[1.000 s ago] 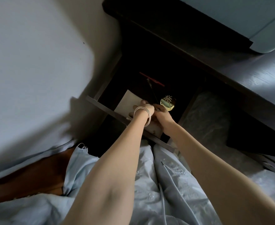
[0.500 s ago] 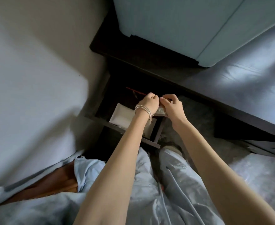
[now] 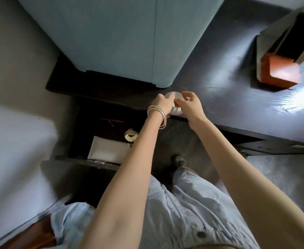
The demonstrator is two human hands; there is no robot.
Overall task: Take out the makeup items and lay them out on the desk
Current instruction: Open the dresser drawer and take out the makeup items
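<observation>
Fingers (image 3: pixel 171 101) of both hands are curling around a small silvery jar (image 3: pixel 174 103) at the bench (image 3: pixel 237 97) edge; they should be setting it fully onto the surface.

Head camera looks steeply down, close over the desk (image 3: pixel 237 97).

Dark wood-grain desk (image 3: pixel 237 97): pale blue panel (image 3: pixel 122 38) stands at its rear; orange-edged box (image 3: pixel 278 72) rests at right
</observation>
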